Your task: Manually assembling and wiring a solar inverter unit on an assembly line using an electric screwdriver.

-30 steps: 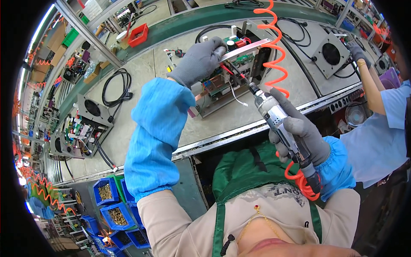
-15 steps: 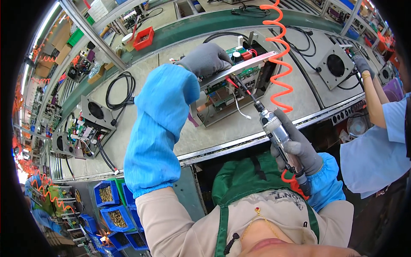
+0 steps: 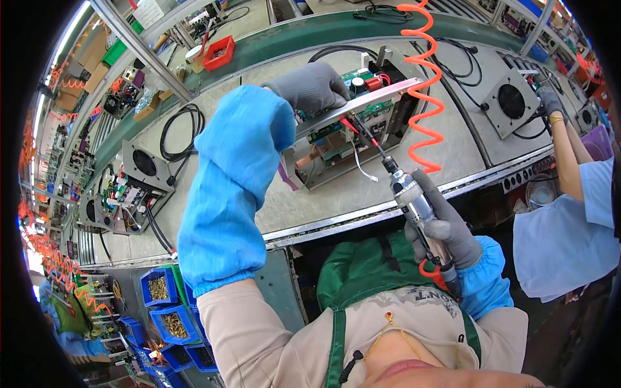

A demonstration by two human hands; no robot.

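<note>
My left hand (image 3: 314,87), in a grey glove, is closed over the edge of a metal strip (image 3: 369,103) along an open electronic unit (image 3: 323,168). Green circuit boards, a red part and red wires show inside the unit. A white connector lead (image 3: 363,169) hangs from its near side. In my gloved right hand (image 3: 453,229) is a silver pneumatic screwdriver (image 3: 411,194), gripped round its body. Its long bit points up and left at the unit's near side, by the red wires. Whether the tip touches a screw I cannot tell.
A coiled orange air hose (image 3: 427,123) hangs just right of the unit. Fan-fitted units stand at left (image 3: 143,165) and right (image 3: 508,100), with black cables about. Blue screw bins (image 3: 173,323) sit lower left. A co-worker's hand (image 3: 550,102) works at far right.
My left sleeve has shifted slightly left, and my right hand with the screwdriver has moved a little left too. Both holds are the same, and the unit has hardly moved.
</note>
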